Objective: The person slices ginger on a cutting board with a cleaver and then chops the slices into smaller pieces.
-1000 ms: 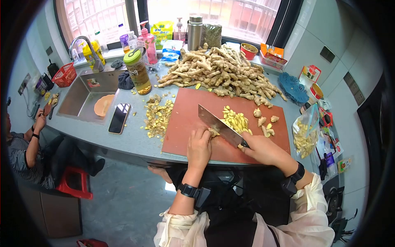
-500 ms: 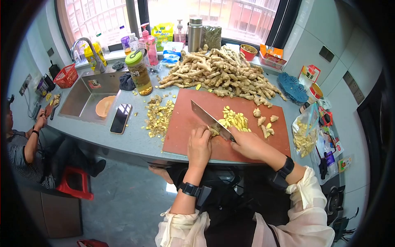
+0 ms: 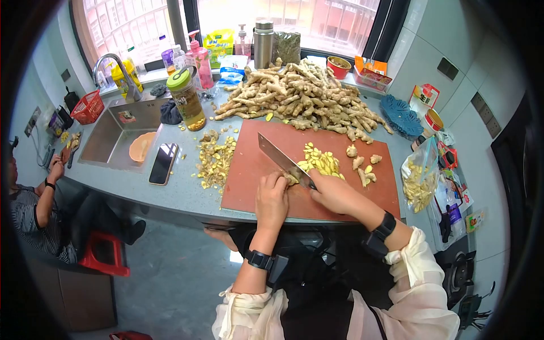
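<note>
My right hand [image 3: 334, 194] is closed round the handle of a cleaver [image 3: 281, 158], whose broad blade points up and left over the reddish-brown cutting board [image 3: 249, 195]. Under the fingertips of my left hand [image 3: 272, 199], a piece of ginger [image 3: 292, 178] is pressed on the board beside the blade; my fingers partly hide it. Just behind the cleaver lie sliced ginger pieces [image 3: 321, 161]. Several small ginger knobs [image 3: 358, 163] sit further right on the board. Ginger peelings and trimmings [image 3: 215, 161] are heaped on the counter left of the board.
A big pile of ginger roots [image 3: 306, 96] stands behind the board. To the left are a phone [image 3: 164, 164], a green-lidded jar [image 3: 188, 105] and the sink [image 3: 107, 139]. A bag of ginger [image 3: 418, 181] lies right. Another person [image 3: 39, 209] sits far left.
The cleaver and my right hand have shifted slightly left, relative to the ginger slices. My left hand still presses the ginger. The whole view has moved a little.
</note>
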A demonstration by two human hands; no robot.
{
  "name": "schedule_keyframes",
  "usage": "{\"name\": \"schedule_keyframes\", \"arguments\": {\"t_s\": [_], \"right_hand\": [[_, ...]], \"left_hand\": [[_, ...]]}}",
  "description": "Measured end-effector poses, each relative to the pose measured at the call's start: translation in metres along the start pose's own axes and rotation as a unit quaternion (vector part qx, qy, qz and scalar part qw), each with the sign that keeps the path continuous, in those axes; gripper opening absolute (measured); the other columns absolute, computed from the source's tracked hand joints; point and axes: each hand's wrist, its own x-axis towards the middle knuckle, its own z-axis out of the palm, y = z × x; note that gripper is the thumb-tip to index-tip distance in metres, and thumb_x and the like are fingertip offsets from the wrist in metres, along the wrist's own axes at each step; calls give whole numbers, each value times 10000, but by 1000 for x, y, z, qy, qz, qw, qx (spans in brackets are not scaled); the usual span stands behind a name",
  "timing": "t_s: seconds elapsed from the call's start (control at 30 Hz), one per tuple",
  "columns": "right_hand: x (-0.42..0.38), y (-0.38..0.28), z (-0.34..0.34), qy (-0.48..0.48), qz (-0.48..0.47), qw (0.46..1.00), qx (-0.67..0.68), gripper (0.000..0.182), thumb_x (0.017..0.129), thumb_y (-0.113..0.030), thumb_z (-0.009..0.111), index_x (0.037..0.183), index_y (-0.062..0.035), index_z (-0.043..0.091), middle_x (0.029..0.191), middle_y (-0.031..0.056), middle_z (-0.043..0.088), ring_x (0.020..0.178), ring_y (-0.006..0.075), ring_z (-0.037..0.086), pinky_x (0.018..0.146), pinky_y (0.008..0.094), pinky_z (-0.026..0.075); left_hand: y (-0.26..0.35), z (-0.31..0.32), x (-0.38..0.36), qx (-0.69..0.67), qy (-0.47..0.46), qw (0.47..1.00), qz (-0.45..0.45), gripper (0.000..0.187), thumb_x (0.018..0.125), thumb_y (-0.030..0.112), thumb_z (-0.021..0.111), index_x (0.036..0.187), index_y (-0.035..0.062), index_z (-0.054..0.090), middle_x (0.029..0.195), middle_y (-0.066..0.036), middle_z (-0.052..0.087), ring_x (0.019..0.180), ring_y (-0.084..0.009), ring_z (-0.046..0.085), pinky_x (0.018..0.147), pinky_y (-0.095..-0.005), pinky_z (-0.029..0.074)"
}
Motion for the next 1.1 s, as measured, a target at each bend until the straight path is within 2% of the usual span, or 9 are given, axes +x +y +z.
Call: {"name": "schedule_keyframes", "arguments": {"t_s": [0.13, 0.33, 0.4, 0.57, 0.63, 0.83, 1.1], "right_hand": [[-1, 6, -1, -1, 0, 999, 33, 317, 952, -202, 592, 1162, 11, 487, 978, 285, 681, 935, 476, 667, 814, 549, 524], [-46, 31, -11, 3, -8, 997, 82, 381, 954, -234, 629, 1230, -12, 490, 1021, 298, 676, 986, 492, 649, 860, 553, 504], [-53, 27, -16, 13, 0, 997, 79, 383, 954, -238, 635, 1230, -15, 491, 1022, 298, 675, 989, 492, 647, 856, 551, 501], [-51, 26, -19, 30, -25, 996, 76, 375, 956, -243, 642, 1220, -20, 496, 1016, 297, 673, 990, 491, 645, 845, 553, 496], [-49, 20, -24, 9, -13, 996, 83, 372, 958, -246, 644, 1213, -21, 494, 1009, 298, 672, 988, 490, 645, 839, 557, 493], [-45, 17, -21, -21, 6, 998, 57, 368, 960, -249, 645, 1203, -21, 489, 994, 293, 669, 981, 488, 646, 833, 556, 492], [-48, 16, -26, -5, -11, 997, 73, 348, 963, -254, 646, 1161, -20, 481, 972, 287, 666, 968, 490, 639, 816, 558, 483]], "left_hand": [[1, -3, -1, -5, 5, 1000, -7, 102, 841, 40, 680, 942, 53, 670, 1094, -66, 665, 1022, -305, 606, 880, -422, 534], [-1, 2, -2, -15, 6, 1000, -3, 75, 856, 43, 680, 931, 49, 672, 1116, -74, 668, 1031, -314, 606, 881, -430, 534], [-2, 2, -1, -26, 15, 1000, 2, 78, 874, 35, 703, 944, 32, 670, 1107, -91, 670, 1018, -345, 605, 865, -438, 526], [-1, -1, -1, -17, -1, 1000, -10, 69, 884, 48, 697, 945, 33, 668, 1087, -94, 663, 999, -347, 601, 852, -441, 527], [0, -1, -1, -8, -7, 1000, -15, 66, 888, 54, 695, 945, 34, 669, 1078, -94, 660, 989, -347, 600, 846, -443, 527], [1, -2, -1, -3, -12, 1000, -16, 67, 873, 58, 668, 939, 64, 678, 1091, -61, 663, 1011, -313, 604, 865, -437, 529], [0, -1, -1, -1, -12, 1000, -15, 91, 859, 45, 669, 948, 58, 678, 1094, -54, 664, 1006, -304, 605, 880, -425, 530]]}}
